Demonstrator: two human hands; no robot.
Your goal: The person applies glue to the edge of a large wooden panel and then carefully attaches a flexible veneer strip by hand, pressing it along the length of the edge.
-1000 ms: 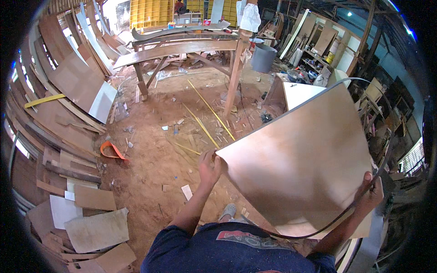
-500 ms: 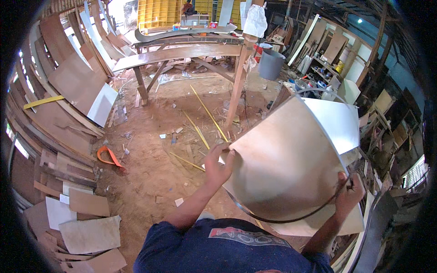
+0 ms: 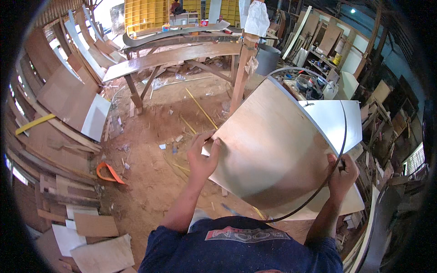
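A large pale-brown wooden sheet (image 3: 268,132), probably plywood, is held tilted in front of my body. My left hand (image 3: 203,154) grips its left edge, thumb on the upper face and the other fingers mostly hidden beneath. At the right edge, my right hand (image 3: 342,175) is closed around the sheet's border and a thin, dark, flexible strip (image 3: 317,193). This strip curves below the hand toward my shirt. Above the hand it bows out past the sheet and arcs over its far corner. Whether the strip touches the sheet's edge under my right fingers is hidden.
A long wooden bench (image 3: 177,55) stands ahead, beside a wooden post (image 3: 241,77). A white panel (image 3: 334,120) lies beyond the sheet. Boards (image 3: 68,95) lean along the left. An orange strap-like loop (image 3: 108,173) and yellow strips (image 3: 201,108) lie on the dirt floor.
The sheet and both hands have shifted left in view. The strip's lower curve has swung away from the sheet's near edge, and its upper part bows out further right. Both grips stay closed.
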